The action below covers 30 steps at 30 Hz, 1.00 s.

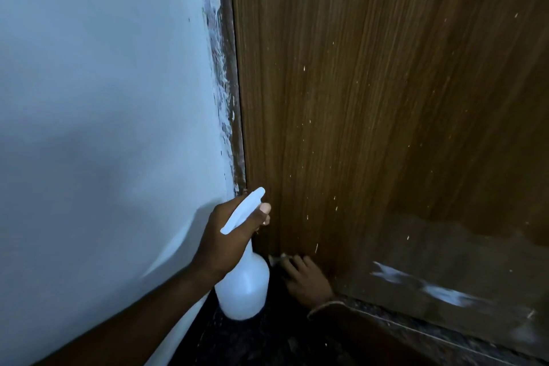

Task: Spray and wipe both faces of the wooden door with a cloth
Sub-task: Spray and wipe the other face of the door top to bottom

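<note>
Fingers [264,209] of the left hand [228,235] are curled tight around the neck of the bottle [243,288]. At 4 o'clock from it, the right hand [310,279] lays its fingers, fairly straight, on a dark, blurred cloth [283,270] against the foot of the door [371,98]. At 9 o'clock stands the wall [104,98].

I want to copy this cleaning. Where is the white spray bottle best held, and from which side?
Around the narrow neck of the spray bottle, under the trigger head, from the wall side, as the left hand does: the nozzle then faces the door.
</note>
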{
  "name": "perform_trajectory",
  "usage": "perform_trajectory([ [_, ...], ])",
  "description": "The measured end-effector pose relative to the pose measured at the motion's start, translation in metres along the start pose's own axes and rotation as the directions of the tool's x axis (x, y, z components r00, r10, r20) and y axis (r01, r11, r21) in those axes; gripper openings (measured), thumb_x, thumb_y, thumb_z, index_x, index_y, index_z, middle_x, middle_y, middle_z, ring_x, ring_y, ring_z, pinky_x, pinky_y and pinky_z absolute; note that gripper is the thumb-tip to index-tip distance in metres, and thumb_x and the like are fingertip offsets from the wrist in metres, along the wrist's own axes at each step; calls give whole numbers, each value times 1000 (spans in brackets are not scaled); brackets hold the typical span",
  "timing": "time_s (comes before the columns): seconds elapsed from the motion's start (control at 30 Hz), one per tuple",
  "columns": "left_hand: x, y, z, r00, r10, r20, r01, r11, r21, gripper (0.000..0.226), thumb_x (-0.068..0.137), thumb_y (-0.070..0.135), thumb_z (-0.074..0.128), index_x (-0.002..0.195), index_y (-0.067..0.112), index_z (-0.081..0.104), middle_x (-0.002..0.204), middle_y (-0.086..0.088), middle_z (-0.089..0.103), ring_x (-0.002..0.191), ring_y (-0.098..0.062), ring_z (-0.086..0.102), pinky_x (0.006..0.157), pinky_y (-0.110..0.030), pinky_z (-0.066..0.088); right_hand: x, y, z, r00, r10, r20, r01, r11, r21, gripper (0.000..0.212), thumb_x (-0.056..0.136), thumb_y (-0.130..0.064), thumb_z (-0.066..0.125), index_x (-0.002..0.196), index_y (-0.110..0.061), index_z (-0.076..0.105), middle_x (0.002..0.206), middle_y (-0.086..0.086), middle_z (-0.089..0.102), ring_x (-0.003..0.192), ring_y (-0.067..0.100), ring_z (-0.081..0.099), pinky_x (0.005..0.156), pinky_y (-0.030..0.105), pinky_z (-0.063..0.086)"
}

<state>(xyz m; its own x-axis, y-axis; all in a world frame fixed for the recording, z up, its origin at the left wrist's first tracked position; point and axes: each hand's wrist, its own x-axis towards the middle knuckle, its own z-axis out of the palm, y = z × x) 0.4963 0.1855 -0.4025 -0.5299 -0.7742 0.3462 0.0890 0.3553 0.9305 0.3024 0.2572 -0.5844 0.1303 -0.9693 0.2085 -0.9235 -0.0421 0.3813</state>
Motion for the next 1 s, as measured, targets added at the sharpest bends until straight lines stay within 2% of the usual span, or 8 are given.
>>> perform_trajectory([
  [0.13,-20,-17,-8,1000,-26,15,26,1000,-9,24,93,30,70,105,11,78,91,-6,80,85,-17,76,75,-20,54,-82,33,23,955,-3,297,-3,1000,20,44,82,-31,37,92,-22,78,125,6,64,100,27,42,81,41,35],
  [0.23,-23,-32,-7,1000,-23,4,23,1000,0,20,94,26,71,103,11,79,88,-8,79,85,-21,75,76,-23,55,-114,80,-30,983,155,-103,-156,988,-1,48,83,-31,39,123,-21,64,117,13,56,93,29,45,77,44,35],
  [0.4,-20,-40,17,998,11,57,-13,999,39,39,93,33,75,126,12,74,102,1,81,98,-20,76,85,-26,58,-46,75,-72,825,351,-444,-330,935,126,55,88,-21,59,143,-22,55,115,16,49,84,30,50,69,40,42],
  [0.57,-27,-38,46,996,51,77,-54,998,35,19,94,48,73,111,40,77,96,0,79,91,-12,74,85,-26,58,-88,46,15,996,49,78,-41,994,-97,34,86,-30,48,101,-27,78,119,4,61,96,26,52,78,38,39],
  [0.67,-51,-51,70,964,129,231,-163,978,133,22,94,39,76,74,37,68,67,11,62,63,-4,60,59,-22,45,-154,83,-2,981,192,17,-192,981,-40,41,79,-28,66,120,-28,68,123,9,52,96,32,54,72,45,48],
  [0.8,-74,-77,91,921,195,337,-269,944,192,41,98,37,74,66,27,50,61,11,50,57,-10,56,55,-31,38,-183,133,-91,734,613,-294,-563,790,241,72,70,-5,76,136,-26,55,103,11,44,82,30,47,67,38,44],
  [0.9,-74,-85,94,909,161,385,-241,956,170,45,101,38,70,68,17,48,64,4,48,61,-17,56,58,-42,40,-131,138,-130,503,735,-455,-636,671,381,59,76,-9,76,131,-22,60,105,5,42,88,28,52,73,35,49],
  [1.0,-72,-85,94,914,183,361,-244,961,131,42,101,36,70,69,17,51,65,5,49,60,-17,56,58,-37,40,-84,113,-111,681,628,-375,-469,768,436,34,94,-47,58,121,-27,64,114,2,57,97,26,57,81,42,54],
])
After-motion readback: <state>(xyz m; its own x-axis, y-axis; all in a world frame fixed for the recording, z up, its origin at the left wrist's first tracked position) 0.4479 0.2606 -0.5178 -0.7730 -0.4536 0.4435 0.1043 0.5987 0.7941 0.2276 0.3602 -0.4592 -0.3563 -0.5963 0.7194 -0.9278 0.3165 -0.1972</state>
